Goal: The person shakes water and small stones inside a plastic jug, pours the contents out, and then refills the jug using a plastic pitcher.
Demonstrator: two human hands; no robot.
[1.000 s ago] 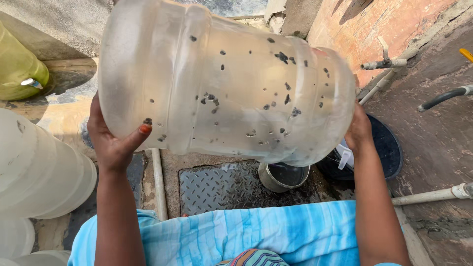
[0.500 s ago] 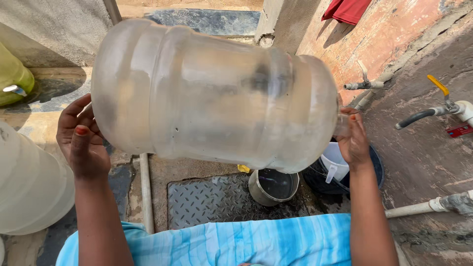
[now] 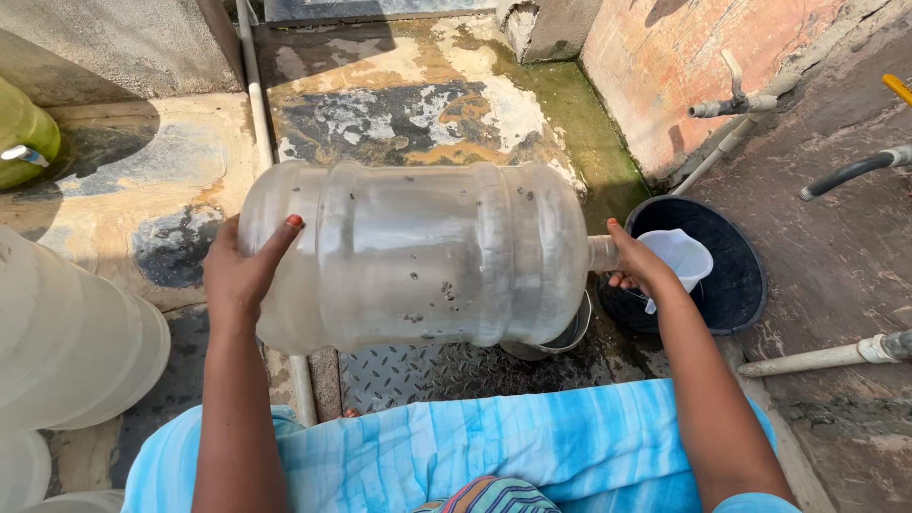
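Observation:
A large clear plastic water jug (image 3: 418, 252) lies sideways in the air in front of me, speckled with dark spots on its wall. My left hand (image 3: 242, 271) is pressed flat against its base at the left. My right hand (image 3: 636, 261) grips its narrow neck at the right. The jug's mouth points toward a dark round basin (image 3: 736, 275) holding a white plastic cup (image 3: 679, 255). A metal bowl (image 3: 560, 337) sits partly hidden under the jug.
More pale jugs (image 3: 66, 351) lie at the left, a green one (image 3: 24, 142) at the far left. A chequered metal plate (image 3: 456, 375) covers the ground below. Pipes and taps (image 3: 736, 100) run along the brick wall at right. My blue cloth (image 3: 475, 451) spans the bottom.
The jug has come down from close to my face to lower and farther out, turned level. My right hand now holds the neck instead of the shoulder.

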